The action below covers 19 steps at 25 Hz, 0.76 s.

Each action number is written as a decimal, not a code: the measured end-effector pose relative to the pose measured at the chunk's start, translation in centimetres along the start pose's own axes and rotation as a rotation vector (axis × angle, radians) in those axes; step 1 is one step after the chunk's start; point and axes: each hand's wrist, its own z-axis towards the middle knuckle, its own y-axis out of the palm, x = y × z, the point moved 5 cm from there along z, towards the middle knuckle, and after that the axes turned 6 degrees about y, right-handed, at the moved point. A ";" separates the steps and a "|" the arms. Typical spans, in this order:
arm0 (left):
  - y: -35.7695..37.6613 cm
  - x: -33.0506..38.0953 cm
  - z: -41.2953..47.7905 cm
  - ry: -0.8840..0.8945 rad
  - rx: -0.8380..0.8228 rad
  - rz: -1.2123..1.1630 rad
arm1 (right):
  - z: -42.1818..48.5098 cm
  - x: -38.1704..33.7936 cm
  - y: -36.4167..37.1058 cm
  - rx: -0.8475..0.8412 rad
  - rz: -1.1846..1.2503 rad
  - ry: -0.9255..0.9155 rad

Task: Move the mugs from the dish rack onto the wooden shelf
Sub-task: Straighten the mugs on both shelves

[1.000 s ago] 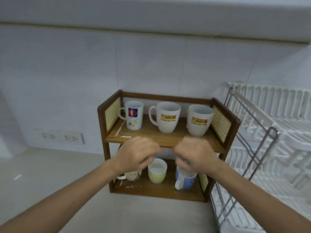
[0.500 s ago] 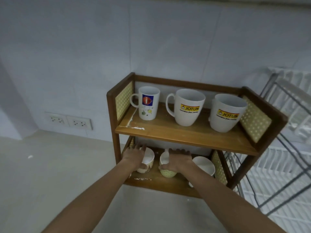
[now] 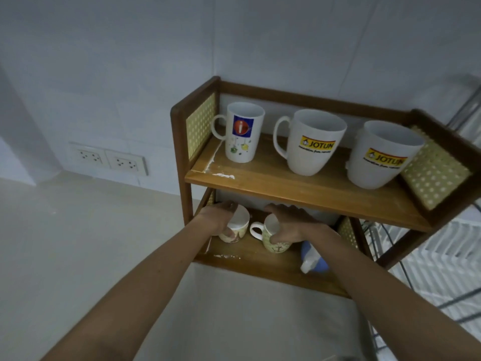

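Note:
The wooden shelf (image 3: 281,182) has two tiers. Its top tier carries a tall white mug with a blue and red logo (image 3: 242,132) and two big white Jotun mugs (image 3: 311,143) (image 3: 381,155). On the bottom tier, my left hand (image 3: 217,217) grips a small cream mug (image 3: 235,229) at the left. Beside it my right hand (image 3: 291,225) grips a small green patterned mug (image 3: 272,242) whose handle points left. A blue mug (image 3: 313,261) stands to the right, partly hidden by my right forearm. The white dish rack (image 3: 440,259) stands right of the shelf.
The shelf stands on a pale counter (image 3: 78,243) against a white tiled wall. Two wall sockets (image 3: 108,158) sit low on the wall, left of the shelf. The rack's metal frame (image 3: 466,105) almost touches the shelf's right side.
My hands went down from in front of the shelf into the bottom tier and closed on the two small mugs. The view moved closer and to the left.

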 end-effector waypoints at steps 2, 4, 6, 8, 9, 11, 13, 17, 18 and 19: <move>-0.1 0.0 0.2 0.000 0.000 -0.003 | 0.1 0.0 0.2 0.021 -0.075 0.031; -0.2 -0.1 0.3 -0.004 -0.002 0.004 | 0.0 -0.1 0.4 0.015 -0.063 0.012; -0.2 0.0 0.2 -0.013 -0.026 0.008 | -0.5 0.0 0.3 -0.027 0.030 0.002; -0.2 0.8 0.2 0.008 -0.039 -0.004 | -1.3 0.9 -0.3 -0.125 0.124 0.054; -0.4 1.5 0.4 0.037 -0.014 -0.025 | -1.7 1.8 -0.6 -0.160 0.120 0.102; -0.8 3.9 0.9 0.116 0.076 -0.058 | -2.4 4.6 -1.4 -0.170 0.110 0.243; -0.7 6.8 1.6 0.182 0.113 -0.080 | -3.5 6.6 -1.4 -0.141 0.074 0.358; 0.0 10.1 2.7 0.172 0.124 -0.066 | -5.4 7.1 -0.6 -0.267 -0.134 0.333; 0.0 10.2 2.8 0.167 0.133 -0.062 | -5.7 7.1 -0.6 -0.271 -0.164 0.335; -0.1 10.2 2.8 0.168 0.136 -0.055 | -5.9 7.3 -0.6 -0.272 -0.168 0.350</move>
